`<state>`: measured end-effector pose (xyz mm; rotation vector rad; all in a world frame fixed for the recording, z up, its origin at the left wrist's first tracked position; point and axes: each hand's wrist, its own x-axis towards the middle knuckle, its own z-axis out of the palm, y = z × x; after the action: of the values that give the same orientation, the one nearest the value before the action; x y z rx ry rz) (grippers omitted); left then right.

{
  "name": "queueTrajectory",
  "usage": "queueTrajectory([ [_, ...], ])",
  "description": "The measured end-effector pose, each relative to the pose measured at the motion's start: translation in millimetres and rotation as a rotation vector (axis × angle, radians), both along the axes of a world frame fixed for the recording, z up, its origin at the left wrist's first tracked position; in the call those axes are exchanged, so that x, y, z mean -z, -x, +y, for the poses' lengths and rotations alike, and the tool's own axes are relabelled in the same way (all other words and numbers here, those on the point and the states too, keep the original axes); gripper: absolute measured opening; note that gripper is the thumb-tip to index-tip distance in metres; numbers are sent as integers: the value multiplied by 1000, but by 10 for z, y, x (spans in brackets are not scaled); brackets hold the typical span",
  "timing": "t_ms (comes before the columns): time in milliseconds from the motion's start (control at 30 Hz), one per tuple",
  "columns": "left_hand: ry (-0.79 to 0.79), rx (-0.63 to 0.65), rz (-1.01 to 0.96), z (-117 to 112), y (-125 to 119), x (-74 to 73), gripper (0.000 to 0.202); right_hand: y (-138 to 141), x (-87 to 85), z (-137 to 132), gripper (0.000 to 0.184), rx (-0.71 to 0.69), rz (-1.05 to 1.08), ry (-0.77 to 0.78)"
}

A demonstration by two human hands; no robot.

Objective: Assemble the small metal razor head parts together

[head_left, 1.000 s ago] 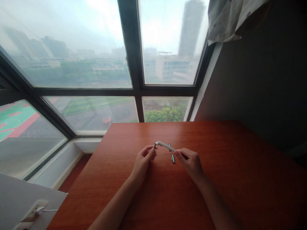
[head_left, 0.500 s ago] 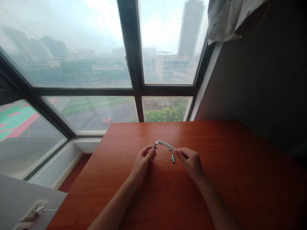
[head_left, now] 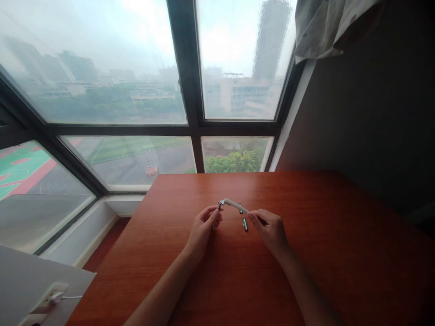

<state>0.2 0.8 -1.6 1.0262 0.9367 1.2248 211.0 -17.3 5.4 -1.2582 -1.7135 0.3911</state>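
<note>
My left hand [head_left: 204, 226] is closed, pinching a slim dark piece with a shiny silver top [head_left: 222, 202] between thumb and fingers. My right hand [head_left: 270, 225] is also closed, its thumb and index finger gripping the lower end of a thin pale grey stick [head_left: 235, 205]. The stick slants up leftward, and its far end meets the silver top. Whether the two are joined or only touching, I cannot tell. Between the hands lies a small dark oblong piece with a green strip [head_left: 245, 224]. A similar small piece [head_left: 240, 208] sits behind it, partly covered by the stick.
A reddish-brown wooden table [head_left: 170, 276] extends under both hands to the window frame [head_left: 136, 131]. The dark wall [head_left: 367, 117] stands at the right, with a pale cloth [head_left: 319, 31] hanging above. At lower left, a white plug [head_left: 56, 298] is in a wall socket.
Both hands hold almost the same pose, and the stick still meets the silver top. The view has shifted very slightly.
</note>
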Motion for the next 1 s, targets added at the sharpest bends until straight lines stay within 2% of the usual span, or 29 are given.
queueTrajectory([
  [567, -2, 18, -5, -2, 4, 11, 26, 7, -7, -1, 34, -43, 11, 1],
  [1000, 31, 20, -46, -12, -6, -7, 30, -10, 6, 9, 31, 21, 30, -16],
])
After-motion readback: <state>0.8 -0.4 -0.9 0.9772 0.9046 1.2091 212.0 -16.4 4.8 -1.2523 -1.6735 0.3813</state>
